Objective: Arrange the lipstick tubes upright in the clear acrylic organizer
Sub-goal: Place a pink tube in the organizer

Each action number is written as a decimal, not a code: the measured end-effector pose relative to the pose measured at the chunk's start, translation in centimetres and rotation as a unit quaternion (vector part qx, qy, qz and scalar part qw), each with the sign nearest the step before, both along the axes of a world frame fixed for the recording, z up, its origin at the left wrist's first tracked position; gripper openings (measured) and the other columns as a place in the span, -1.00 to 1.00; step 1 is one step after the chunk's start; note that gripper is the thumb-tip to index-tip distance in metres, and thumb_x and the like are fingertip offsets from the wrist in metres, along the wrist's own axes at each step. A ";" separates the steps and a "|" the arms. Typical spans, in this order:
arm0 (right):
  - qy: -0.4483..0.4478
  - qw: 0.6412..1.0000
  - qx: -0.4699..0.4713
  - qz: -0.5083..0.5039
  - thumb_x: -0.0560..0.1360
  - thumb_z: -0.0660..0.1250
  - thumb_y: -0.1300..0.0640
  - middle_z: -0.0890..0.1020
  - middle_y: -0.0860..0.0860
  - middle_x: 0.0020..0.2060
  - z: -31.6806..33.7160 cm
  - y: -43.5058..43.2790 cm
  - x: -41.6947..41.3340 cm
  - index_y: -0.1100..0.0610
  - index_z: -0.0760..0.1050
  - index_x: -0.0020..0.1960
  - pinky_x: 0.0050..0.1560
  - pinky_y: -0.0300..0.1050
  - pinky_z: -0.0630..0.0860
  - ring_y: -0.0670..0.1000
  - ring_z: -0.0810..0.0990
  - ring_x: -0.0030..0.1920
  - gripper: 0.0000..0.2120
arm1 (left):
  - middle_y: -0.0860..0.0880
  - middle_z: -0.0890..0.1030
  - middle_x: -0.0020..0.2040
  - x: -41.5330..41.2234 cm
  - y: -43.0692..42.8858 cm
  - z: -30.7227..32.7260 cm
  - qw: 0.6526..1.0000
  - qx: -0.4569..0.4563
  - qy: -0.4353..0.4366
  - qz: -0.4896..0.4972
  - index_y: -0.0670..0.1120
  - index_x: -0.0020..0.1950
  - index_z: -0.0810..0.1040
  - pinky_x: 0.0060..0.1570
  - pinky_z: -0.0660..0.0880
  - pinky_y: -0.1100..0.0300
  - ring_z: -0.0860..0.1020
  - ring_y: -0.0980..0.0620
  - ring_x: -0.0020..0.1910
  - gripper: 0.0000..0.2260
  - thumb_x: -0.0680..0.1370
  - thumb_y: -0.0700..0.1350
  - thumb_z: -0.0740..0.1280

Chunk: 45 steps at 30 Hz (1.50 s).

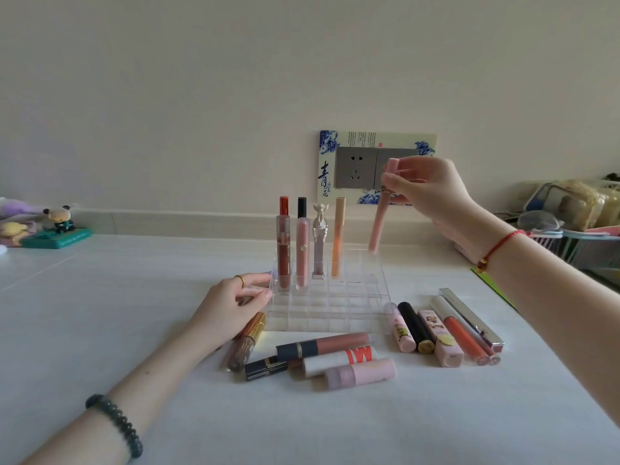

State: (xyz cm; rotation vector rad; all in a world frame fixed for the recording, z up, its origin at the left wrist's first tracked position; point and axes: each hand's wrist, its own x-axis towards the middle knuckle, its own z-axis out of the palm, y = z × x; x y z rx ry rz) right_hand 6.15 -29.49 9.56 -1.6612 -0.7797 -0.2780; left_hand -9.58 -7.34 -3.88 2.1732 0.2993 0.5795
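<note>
Clear acrylic organizer: tiered grid of compartments, centre of the white counter. Far row holds four tubes upright, left to right: dark red with red cap, pink with black cap, ornate silver-lilac, peach.

Pink tube: in the air, near-vertical with a slight tilt, lower end just above the far row's right end. Right hand: grip pinching this tube near its top.

Left hand: fingers resting against the organizer's left wall, apparently steadying it; grip not closed on any tube.

Step judged in hand: seating the fifth tube. Next move calls for squaring it upright over a free compartment right of the peach tube, then lowering.

Loose tubes lying on the counter: near group of about six, including a gold-capped tube by the left hand; right group of about six.

Background: wall socket plate, far.
</note>
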 end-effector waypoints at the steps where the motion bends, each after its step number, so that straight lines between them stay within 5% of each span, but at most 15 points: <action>1: -0.007 1.000 -0.003 -0.002 0.40 0.38 0.22 0.62 -0.07 -0.26 -0.1 0.6 0.1 0.04 0.54 -0.07 -0.27 -0.33 0.59 -0.12 0.63 -0.24 -0.87 | 0.06 0.66 -0.03 0.0 0.0 0.0 1.000 0.000 -0.001 0.000 0.12 0.14 0.53 0.09 0.50 0.16 0.60 0.16 -0.02 -0.77 0.50 -0.07 0.31; 15: -0.005 0.998 -0.065 -0.008 0.42 0.37 0.20 0.61 -0.05 -0.26 -4.3 3.8 1.8 0.17 0.55 0.02 -0.27 -0.36 0.58 -0.10 0.61 -0.23 -0.82 | 0.12 0.65 -0.11 0.5 0.5 -0.5 0.999 -0.032 -0.026 -0.011 0.09 0.08 0.55 -0.13 0.45 0.43 0.58 0.26 -0.05 -0.80 0.49 -0.12 0.32; 20: -0.004 0.997 -0.078 -0.014 0.42 0.36 0.21 0.63 0.02 -0.20 -4.9 4.0 1.9 0.19 0.55 0.05 -0.18 -0.22 0.57 -0.02 0.63 -0.18 -0.79 | 0.11 0.65 -0.10 0.6 0.6 -0.5 0.999 -0.030 -0.030 -0.016 0.12 0.04 0.53 -0.20 0.43 0.56 0.56 0.32 -0.04 -0.81 0.49 -0.12 0.32; 38: -0.004 0.993 -0.121 -0.014 0.39 0.39 0.22 0.63 0.05 -0.14 -4.8 3.7 1.5 0.15 0.50 0.12 0.02 -0.02 0.57 0.03 0.62 -0.11 -0.69 | 0.08 0.65 -0.08 0.6 0.7 -0.6 0.999 -0.037 -0.025 -0.016 0.09 0.10 0.55 -0.09 0.46 0.39 0.57 0.26 -0.02 -0.80 0.49 -0.10 0.33; 45: 0.000 0.992 -0.129 -0.001 0.37 0.41 0.24 0.62 -0.04 -0.23 -4.4 3.2 1.2 0.11 0.48 0.12 -0.17 -0.23 0.53 -0.11 0.59 -0.22 -0.66 | 0.12 0.65 -0.08 0.6 0.7 -0.5 0.999 -0.030 -0.018 -0.016 0.12 0.09 0.53 -0.18 0.45 0.46 0.56 0.29 -0.05 -0.80 0.50 -0.10 0.32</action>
